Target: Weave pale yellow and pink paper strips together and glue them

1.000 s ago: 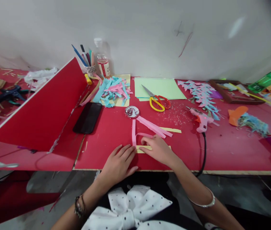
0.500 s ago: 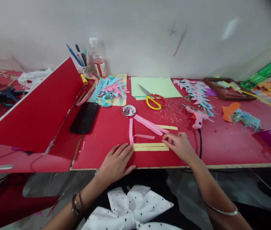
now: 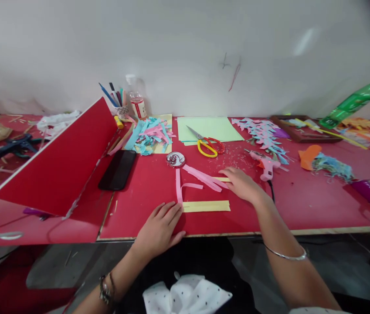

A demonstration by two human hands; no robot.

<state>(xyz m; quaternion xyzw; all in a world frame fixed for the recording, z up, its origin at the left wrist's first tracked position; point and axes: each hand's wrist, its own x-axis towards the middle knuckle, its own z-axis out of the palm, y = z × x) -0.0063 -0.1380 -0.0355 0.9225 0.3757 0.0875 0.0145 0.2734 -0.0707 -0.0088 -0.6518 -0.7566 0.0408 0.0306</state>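
My left hand (image 3: 161, 227) lies flat near the table's front edge, its fingertips on the left end of the pale yellow paper strips (image 3: 207, 206), which lie side by side. By those fingertips, the lower end of a pink paper strip (image 3: 178, 187) meets the yellow ones. My right hand (image 3: 244, 186) reaches over the right end of another short yellow strip (image 3: 221, 179), fingers stretched out and covering that end. Close to its fingertips, several pink strips (image 3: 204, 176) fan out below a round white disc (image 3: 175, 159) with dark red thread on it.
Scissors (image 3: 207, 146) rest on pale green paper (image 3: 217, 126). A pink glue gun (image 3: 266, 165) with a cord lies right of my right hand. A black phone (image 3: 117, 170) and a leaning red board (image 3: 63, 170) stand left. Blue and pink scraps (image 3: 150, 133) are piled behind.
My right hand has left the right end of the paired yellow strips and moved away from me to the separate yellow strip. My left hand keeps its place; the view has tilted slightly upward.
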